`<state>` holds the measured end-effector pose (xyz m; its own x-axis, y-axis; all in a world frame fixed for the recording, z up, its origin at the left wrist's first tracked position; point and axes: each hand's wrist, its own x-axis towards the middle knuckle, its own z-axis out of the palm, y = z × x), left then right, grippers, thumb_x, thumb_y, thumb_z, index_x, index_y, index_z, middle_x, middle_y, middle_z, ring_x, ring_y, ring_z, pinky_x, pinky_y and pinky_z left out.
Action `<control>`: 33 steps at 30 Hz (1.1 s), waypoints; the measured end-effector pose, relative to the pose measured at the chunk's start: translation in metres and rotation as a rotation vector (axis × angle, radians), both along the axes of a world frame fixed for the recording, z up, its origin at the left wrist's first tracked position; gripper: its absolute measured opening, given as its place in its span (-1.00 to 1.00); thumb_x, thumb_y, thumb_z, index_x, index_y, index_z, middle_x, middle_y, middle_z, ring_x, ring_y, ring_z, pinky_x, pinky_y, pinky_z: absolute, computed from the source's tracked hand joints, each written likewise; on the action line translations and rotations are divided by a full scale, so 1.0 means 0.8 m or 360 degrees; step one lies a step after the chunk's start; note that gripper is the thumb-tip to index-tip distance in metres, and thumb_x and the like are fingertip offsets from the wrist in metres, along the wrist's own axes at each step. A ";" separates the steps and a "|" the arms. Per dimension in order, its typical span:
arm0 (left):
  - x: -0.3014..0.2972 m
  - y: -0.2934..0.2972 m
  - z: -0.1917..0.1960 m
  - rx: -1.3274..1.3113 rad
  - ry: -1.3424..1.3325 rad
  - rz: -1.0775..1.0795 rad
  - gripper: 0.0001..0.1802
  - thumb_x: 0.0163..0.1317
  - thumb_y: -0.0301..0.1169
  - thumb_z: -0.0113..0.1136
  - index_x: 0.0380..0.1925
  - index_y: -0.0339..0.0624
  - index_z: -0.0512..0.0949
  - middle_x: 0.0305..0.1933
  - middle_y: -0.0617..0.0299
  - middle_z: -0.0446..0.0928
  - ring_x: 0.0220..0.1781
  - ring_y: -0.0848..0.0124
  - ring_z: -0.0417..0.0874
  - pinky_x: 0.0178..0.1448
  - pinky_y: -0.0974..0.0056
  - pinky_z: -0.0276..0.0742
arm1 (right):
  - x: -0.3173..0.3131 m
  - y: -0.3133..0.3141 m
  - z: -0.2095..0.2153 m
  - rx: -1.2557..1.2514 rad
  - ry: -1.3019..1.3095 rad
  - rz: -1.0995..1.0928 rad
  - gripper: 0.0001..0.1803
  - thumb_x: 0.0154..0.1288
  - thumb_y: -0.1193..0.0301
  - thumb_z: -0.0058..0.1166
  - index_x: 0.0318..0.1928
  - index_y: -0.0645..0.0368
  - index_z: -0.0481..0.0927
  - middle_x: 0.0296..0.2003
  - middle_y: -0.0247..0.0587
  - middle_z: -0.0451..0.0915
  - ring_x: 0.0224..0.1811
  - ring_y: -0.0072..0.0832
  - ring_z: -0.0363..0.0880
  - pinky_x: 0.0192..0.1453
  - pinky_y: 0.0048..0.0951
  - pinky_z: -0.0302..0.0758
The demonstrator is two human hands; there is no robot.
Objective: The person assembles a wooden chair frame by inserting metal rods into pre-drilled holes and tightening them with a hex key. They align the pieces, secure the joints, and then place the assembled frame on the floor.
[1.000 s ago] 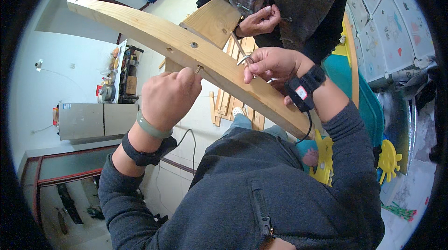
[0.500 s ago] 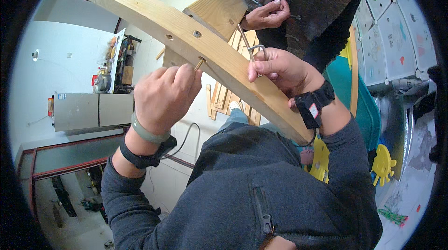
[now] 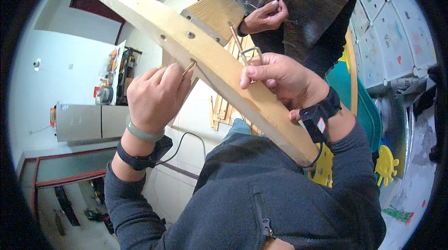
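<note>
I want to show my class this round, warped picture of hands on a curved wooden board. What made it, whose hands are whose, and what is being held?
The picture comes from a wide fisheye camera worn on a person's head and looking down, so straight edges bend near the rim. The two forearms in grey sleeves that enter from below belong to the wearer.

The left hand pinches a slim brass-coloured bolt where it meets the edge of the curved wooden board. The right hand rests on top of the board and holds a small bent metal key. Each wrist carries a black strap; the left also has a pale green bangle.

At the top, another person in a dark coat stands close, their hand near a second wooden panel. More slatted wooden parts lie on the floor beyond the board.
</note>
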<state>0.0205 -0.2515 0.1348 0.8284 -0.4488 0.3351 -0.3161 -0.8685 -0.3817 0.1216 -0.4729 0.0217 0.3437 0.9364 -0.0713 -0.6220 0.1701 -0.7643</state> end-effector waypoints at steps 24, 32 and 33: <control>-0.115 0.071 -0.064 -0.2684 0.0408 0.0061 -0.64 0.53 -0.17 -0.23 -0.25 -0.22 0.42 -0.25 0.14 0.54 -0.27 0.47 0.48 -0.10 0.37 0.39 | -0.020 -0.025 -0.003 -0.0215 -0.0101 -0.0159 -0.70 0.26 0.14 0.21 -0.37 0.12 0.67 -0.68 -0.63 0.26 -0.69 -0.83 0.09 -0.59 -0.75 0.06; 0.005 0.135 -0.087 -0.1547 0.1069 -0.0137 -0.74 0.35 -0.17 0.14 -0.35 -0.08 0.67 0.40 -0.09 0.23 0.48 0.15 0.13 0.48 0.00 0.06 | -0.014 -0.029 -0.040 -0.0148 -0.0065 -0.0209 -0.75 0.23 0.17 0.24 -0.37 0.08 0.69 -0.62 -0.58 0.45 -0.67 -0.81 0.15 -0.58 -0.68 0.10; 0.023 0.139 -0.086 -0.1491 0.1203 -0.0141 -0.75 0.32 -0.17 0.18 -0.35 -0.08 0.68 0.37 -0.06 0.27 0.46 0.17 0.16 0.46 0.02 0.09 | -0.015 -0.029 -0.042 -0.0173 -0.0058 -0.0213 -0.75 0.23 0.17 0.24 -0.37 0.09 0.69 -0.61 -0.57 0.47 -0.67 -0.81 0.17 -0.58 -0.69 0.11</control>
<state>0.0392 -0.1402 0.0659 0.9345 -0.3559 0.0050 -0.2602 -0.6735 0.6919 0.1094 -0.4958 -0.0119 0.4691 0.8695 -0.1546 -0.5708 0.1650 -0.8043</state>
